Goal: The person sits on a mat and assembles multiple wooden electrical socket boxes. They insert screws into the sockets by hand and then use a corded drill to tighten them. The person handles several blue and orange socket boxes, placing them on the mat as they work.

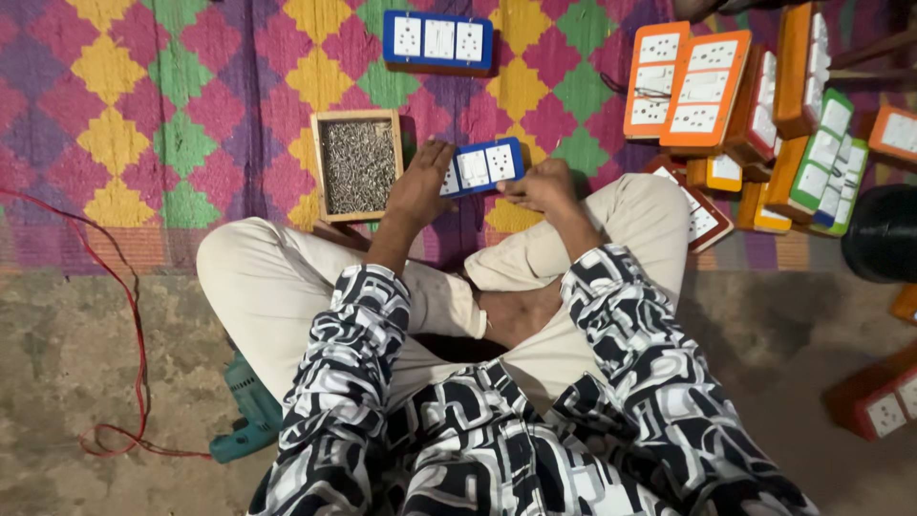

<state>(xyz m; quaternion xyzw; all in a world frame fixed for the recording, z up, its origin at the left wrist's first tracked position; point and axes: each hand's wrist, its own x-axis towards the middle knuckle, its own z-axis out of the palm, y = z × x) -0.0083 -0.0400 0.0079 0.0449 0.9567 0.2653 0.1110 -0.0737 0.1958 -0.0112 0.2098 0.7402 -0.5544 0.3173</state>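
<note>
Gripping blue switchboard [480,166] at both ends, left hand [417,188] and right hand [542,185] fingers curled around it; fitting stage, judging; needing screws [357,164] next.

A blue switch board [482,166] with a white face of sockets and switches lies face up, tilted slightly, just right of the wooden box of screws [358,164]. It is gripped at both ends, its left end partly hidden by fingers.
</note>
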